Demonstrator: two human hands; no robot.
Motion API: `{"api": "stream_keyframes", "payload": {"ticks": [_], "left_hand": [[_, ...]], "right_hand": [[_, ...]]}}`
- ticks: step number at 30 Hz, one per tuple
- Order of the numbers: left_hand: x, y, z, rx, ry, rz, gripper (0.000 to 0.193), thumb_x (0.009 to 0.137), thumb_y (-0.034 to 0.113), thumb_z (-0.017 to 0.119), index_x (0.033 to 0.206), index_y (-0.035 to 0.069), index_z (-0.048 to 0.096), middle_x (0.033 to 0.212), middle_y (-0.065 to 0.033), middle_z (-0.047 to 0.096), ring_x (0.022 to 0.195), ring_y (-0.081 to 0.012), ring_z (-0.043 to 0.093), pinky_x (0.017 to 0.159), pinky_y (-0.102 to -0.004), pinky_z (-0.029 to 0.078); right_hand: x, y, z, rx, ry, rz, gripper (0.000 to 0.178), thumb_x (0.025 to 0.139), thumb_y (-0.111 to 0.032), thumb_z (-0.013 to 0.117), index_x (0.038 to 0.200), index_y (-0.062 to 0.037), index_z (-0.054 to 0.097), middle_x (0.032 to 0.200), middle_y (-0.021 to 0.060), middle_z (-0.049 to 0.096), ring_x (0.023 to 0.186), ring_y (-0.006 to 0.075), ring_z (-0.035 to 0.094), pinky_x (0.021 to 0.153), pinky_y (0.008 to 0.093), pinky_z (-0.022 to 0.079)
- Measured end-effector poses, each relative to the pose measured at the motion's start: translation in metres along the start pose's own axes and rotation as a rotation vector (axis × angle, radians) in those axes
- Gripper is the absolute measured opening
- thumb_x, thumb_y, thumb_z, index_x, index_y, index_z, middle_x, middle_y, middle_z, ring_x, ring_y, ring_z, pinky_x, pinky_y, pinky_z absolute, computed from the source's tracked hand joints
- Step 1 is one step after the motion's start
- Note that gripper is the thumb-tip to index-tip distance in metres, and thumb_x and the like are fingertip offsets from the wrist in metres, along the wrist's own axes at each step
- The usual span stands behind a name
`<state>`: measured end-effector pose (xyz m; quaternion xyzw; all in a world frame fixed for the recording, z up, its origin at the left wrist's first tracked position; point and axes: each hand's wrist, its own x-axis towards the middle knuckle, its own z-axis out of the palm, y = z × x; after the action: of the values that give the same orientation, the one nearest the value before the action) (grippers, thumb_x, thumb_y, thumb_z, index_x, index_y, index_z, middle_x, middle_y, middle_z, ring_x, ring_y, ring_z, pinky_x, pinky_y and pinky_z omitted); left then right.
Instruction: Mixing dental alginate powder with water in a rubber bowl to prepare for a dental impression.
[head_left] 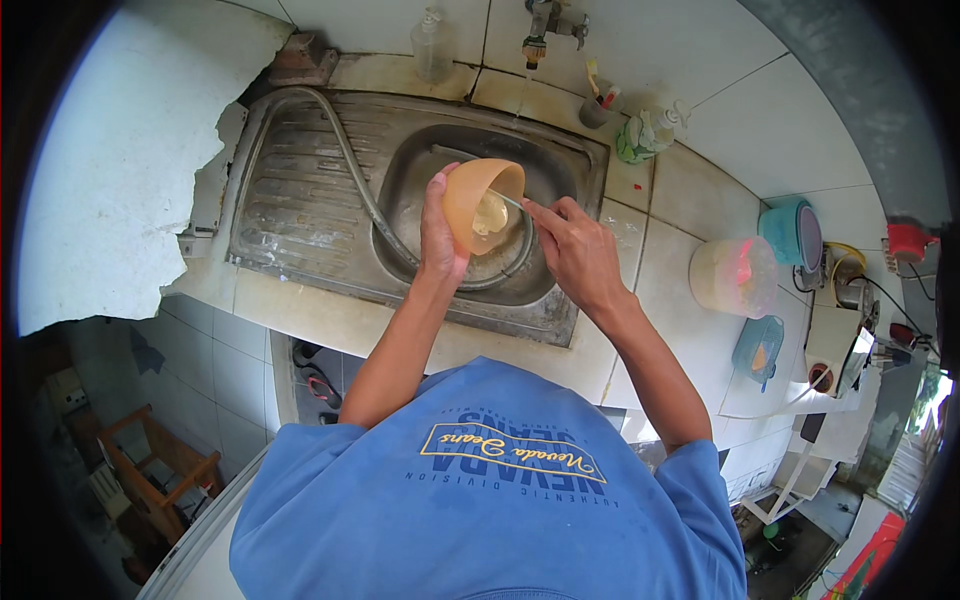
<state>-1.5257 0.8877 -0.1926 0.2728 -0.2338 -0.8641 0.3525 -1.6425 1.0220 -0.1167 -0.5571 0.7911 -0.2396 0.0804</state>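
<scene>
My left hand (pixel 438 228) is closed around the side of an orange bowl (pixel 464 200), which it holds tilted above the sink basin (pixel 415 160). The bowl's opening faces right, and a pale, creamy mass (pixel 489 216) lies inside. My right hand (pixel 583 252) pinches a thin, light-coloured handle (pixel 508 200) that reaches into the bowl. Its far end is hidden in the pale mass, so I cannot tell what kind of utensil it is.
A grey hose (pixel 348 150) curves over the ribbed drainboard into the basin. Behind the sink are a tap (pixel 536 45) with a thin stream, a clear pump bottle (pixel 432 48), a brush cup (pixel 596 108) and a green-labelled bottle (pixel 645 135). Plastic tubs (pixel 733 278) stand at right.
</scene>
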Motion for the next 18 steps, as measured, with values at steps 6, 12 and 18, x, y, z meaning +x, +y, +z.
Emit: {"api": "stream_keyframes", "payload": {"ticks": [6, 12, 18], "left_hand": [[0.002, 0.001, 0.002, 0.075, -0.02, 0.1, 0.054, 0.096, 0.045, 0.051, 0.132, 0.005, 0.045, 0.123, -0.0111, 0.058, 0.115, -0.0216, 0.056, 0.097, -0.0362, 0.047], [0.003, -0.001, 0.003, 0.088, -0.03, 0.109, 0.054, 0.096, 0.045, 0.051, 0.132, 0.004, 0.045, 0.124, -0.011, 0.057, 0.115, -0.0212, 0.056, 0.098, -0.0362, 0.047], [0.003, 0.0, 0.003, 0.107, -0.023, 0.119, 0.054, 0.096, 0.044, 0.051, 0.133, 0.004, 0.044, 0.125, -0.011, 0.056, 0.116, -0.021, 0.055, 0.099, -0.0357, 0.045]], "right_hand": [[0.0, -0.001, -0.007, 0.008, 0.024, -0.004, 0.032, 0.085, -0.007, 0.061, 0.116, -0.0113, 0.065, 0.09, 0.0109, 0.062, 0.072, 0.0328, 0.065, 0.063, 0.0422, 0.054], [0.0, 0.0, -0.011, 0.01, 0.043, 0.001, 0.031, 0.085, -0.008, 0.062, 0.116, -0.0108, 0.066, 0.09, 0.0102, 0.061, 0.071, 0.0316, 0.065, 0.064, 0.0416, 0.054], [0.002, 0.001, -0.01, -0.003, 0.052, -0.006, 0.031, 0.085, -0.009, 0.062, 0.116, -0.0113, 0.067, 0.089, 0.01, 0.061, 0.071, 0.0313, 0.065, 0.063, 0.0414, 0.053]]}}
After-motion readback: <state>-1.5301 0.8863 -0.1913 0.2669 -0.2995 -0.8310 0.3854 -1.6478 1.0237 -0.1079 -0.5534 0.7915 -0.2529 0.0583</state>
